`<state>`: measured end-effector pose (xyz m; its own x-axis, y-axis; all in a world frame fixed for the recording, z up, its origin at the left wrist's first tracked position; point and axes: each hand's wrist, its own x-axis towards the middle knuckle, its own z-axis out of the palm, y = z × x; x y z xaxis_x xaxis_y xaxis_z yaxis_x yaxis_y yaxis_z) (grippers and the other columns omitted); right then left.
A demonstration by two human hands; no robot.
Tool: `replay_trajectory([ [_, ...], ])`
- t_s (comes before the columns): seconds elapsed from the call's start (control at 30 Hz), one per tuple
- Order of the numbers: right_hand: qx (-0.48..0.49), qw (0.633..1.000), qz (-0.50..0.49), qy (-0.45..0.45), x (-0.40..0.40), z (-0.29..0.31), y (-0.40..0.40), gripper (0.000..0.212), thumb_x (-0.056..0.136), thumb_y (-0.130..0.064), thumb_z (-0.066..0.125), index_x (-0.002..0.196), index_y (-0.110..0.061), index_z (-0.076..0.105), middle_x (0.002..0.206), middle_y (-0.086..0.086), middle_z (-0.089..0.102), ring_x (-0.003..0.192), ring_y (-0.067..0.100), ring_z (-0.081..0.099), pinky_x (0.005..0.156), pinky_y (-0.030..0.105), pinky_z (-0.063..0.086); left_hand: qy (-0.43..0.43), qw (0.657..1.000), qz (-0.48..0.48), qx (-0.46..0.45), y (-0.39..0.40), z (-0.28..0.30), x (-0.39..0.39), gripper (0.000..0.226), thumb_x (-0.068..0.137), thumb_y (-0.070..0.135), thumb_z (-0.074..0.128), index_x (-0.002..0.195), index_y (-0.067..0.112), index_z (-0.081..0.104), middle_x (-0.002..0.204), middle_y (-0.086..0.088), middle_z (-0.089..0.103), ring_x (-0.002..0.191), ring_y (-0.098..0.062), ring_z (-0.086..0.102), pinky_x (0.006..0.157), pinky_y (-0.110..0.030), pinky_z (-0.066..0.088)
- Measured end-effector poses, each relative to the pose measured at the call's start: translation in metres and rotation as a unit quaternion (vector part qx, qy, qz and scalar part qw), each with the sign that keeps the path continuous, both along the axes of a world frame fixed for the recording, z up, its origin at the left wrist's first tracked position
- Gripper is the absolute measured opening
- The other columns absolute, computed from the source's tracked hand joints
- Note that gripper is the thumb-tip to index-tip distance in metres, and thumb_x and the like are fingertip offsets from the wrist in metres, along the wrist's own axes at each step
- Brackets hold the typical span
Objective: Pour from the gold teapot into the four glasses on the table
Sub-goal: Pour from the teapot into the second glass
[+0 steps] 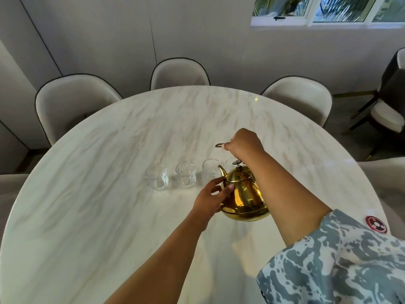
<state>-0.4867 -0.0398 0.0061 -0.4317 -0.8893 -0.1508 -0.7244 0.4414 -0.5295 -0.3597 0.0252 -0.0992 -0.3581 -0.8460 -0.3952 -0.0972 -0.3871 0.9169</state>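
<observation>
The gold teapot point(243, 196) stands near the middle of the marble table point(109, 150), its spout pointing left and up toward the glasses. My right hand point(244, 143) is closed around the raised dark handle point(219, 145) above the pot. My left hand point(211, 197) rests its fingers against the pot's left side. Clear glasses stand in a row behind: one at the far left point(157, 177), a second point(186, 174), a third point(210, 167) just behind the spout, and a fourth point(230, 163) mostly hidden by the lid knob and my right arm.
Cream chairs ring the table's far side, at the left point(72, 102), centre point(179, 73) and right point(300, 99). A dark chair point(390, 102) stands further right by the wall. My patterned sleeve point(339, 260) fills the lower right corner.
</observation>
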Motion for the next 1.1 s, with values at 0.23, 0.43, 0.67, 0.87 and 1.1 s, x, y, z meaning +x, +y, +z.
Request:
replay_trajectory([
  [0.23, 0.015, 1.0, 0.007, 0.008, 0.0, 0.005, -0.002, 0.033, 0.085, -0.034, 0.07, 0.098, -0.004, 0.069, 0.061, 0.002, 0.054, 0.048, 0.016, 0.051, 0.046, 0.021, 0.037, 0.001, 1.0, 0.002, -0.003, -0.002, 0.001, -0.002, 0.058, 0.081, 0.05, 0.072, 0.134, 0.032, 0.055, 0.128, -0.004, 0.064, 0.107, -0.019, 0.067, 0.075, -0.025, 0.057],
  [0.43, 0.021, 1.0, 0.015, 0.015, 0.0, 0.007, -0.004, 0.038, 0.084, -0.037, 0.071, 0.102, -0.004, 0.068, 0.079, 0.006, 0.063, 0.066, 0.023, 0.059, 0.061, 0.027, 0.045, -0.003, 1.0, 0.004, -0.006, -0.002, 0.002, -0.003, 0.057, 0.081, 0.049, 0.071, 0.133, 0.031, 0.055, 0.127, -0.003, 0.065, 0.11, -0.022, 0.066, 0.084, -0.032, 0.057],
  [0.67, 0.029, 0.999, 0.027, 0.031, 0.001, 0.009, -0.005, 0.03, 0.085, -0.034, 0.07, 0.087, -0.006, 0.062, 0.069, 0.004, 0.056, 0.069, 0.024, 0.058, 0.05, 0.022, 0.037, -0.003, 1.0, 0.003, -0.002, -0.002, 0.002, -0.003, 0.056, 0.082, 0.048, 0.071, 0.132, 0.03, 0.055, 0.125, -0.003, 0.067, 0.11, -0.022, 0.067, 0.09, -0.038, 0.057],
  [0.87, 0.041, 0.998, 0.028, 0.05, 0.002, 0.013, -0.006, 0.032, 0.087, -0.034, 0.069, 0.077, -0.007, 0.055, 0.064, 0.003, 0.049, 0.065, 0.021, 0.056, 0.053, 0.024, 0.038, 0.0, 1.0, 0.003, -0.001, -0.003, 0.003, -0.004, 0.055, 0.082, 0.048, 0.071, 0.131, 0.03, 0.055, 0.124, -0.003, 0.067, 0.11, -0.022, 0.066, 0.088, -0.037, 0.057],
  [1.1, 0.051, 0.995, 0.039, 0.072, 0.004, 0.016, -0.008, 0.032, 0.086, -0.035, 0.07, 0.088, -0.007, 0.054, 0.064, 0.003, 0.048, 0.076, 0.025, 0.057, 0.066, 0.029, 0.044, 0.004, 1.0, 0.004, -0.004, -0.003, 0.006, -0.004, 0.054, 0.083, 0.048, 0.071, 0.131, 0.03, 0.055, 0.122, -0.003, 0.068, 0.108, -0.022, 0.067, 0.081, -0.032, 0.059],
])
